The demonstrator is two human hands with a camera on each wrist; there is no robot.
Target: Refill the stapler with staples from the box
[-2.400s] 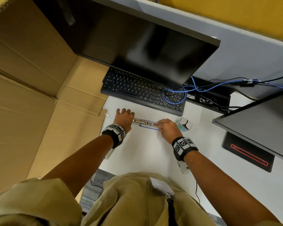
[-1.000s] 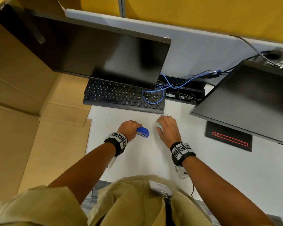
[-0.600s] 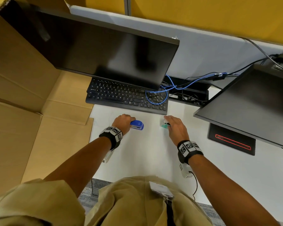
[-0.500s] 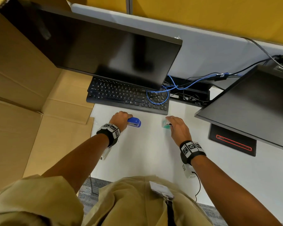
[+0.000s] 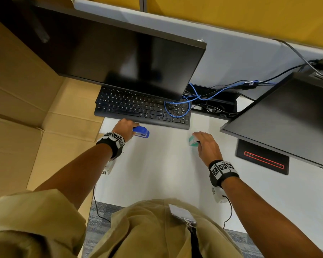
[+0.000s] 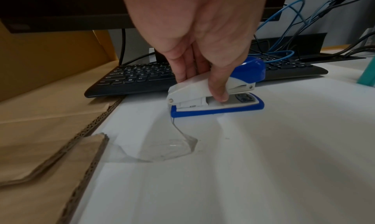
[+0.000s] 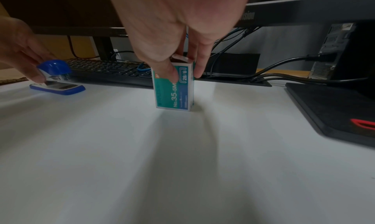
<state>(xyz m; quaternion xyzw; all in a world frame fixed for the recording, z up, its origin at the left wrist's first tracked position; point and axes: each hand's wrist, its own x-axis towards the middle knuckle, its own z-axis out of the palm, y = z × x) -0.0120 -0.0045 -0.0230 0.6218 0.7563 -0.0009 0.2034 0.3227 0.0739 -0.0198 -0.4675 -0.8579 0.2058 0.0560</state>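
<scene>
The blue and white stapler (image 5: 141, 131) (image 6: 215, 89) (image 7: 56, 80) lies closed on the white desk (image 5: 157, 168), just in front of the keyboard. My left hand (image 5: 124, 128) (image 6: 201, 81) grips its rear white part, thumb on the near side and fingers on the far side. The teal staple box (image 5: 192, 142) (image 7: 174, 86) stands upright on the desk to the right. My right hand (image 5: 206, 146) (image 7: 183, 70) pinches the box near its top between thumb and fingers.
A black keyboard (image 5: 142, 108) lies under the monitor (image 5: 119, 58), with blue cables (image 5: 185, 107) over its right end. A second monitor (image 5: 287, 120) and its black base (image 5: 263, 159) stand right. Cardboard (image 5: 26, 118) covers the left. A clear plastic scrap (image 6: 168, 149) lies near the stapler.
The stapler went from open, held by both hands, to closed in my left hand alone, and has shifted left and back. My right hand has gone to the staple box and carried it right.
</scene>
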